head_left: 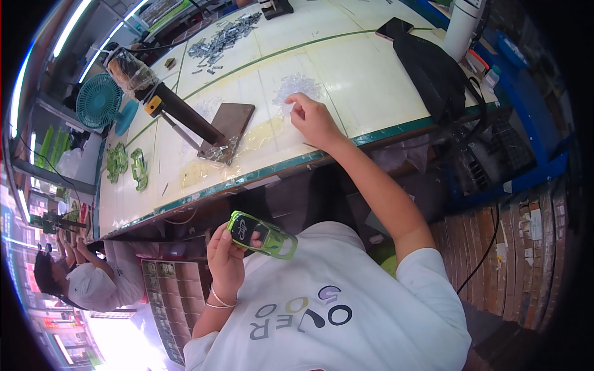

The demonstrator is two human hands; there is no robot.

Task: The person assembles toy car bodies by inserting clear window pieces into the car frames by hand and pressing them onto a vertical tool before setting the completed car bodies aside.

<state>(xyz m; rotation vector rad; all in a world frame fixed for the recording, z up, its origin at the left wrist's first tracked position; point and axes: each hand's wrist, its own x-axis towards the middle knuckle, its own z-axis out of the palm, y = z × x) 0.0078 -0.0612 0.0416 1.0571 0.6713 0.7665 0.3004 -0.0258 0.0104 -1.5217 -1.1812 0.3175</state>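
My left hand [226,258] holds a bright green plastic frame [281,242] in front of my shirt. The frame has a black panel [242,229] at one end and an open loop at the other. Over the table, my right hand [314,123] has its fingers curled, with the index finger bent toward the thumb. Its fingertips are at the near edge of a spread of small clear plastic pieces [296,86]. Whatever may be between those fingertips is too small to make out.
A dark post on a flat base [238,120] stands left of my right hand. Green frames [138,169] lie at the table's left, near a teal fan [99,101]. Small grey parts [226,38] are heaped farther back. A black bag [430,77] lies at right; another person [93,281] works at left.
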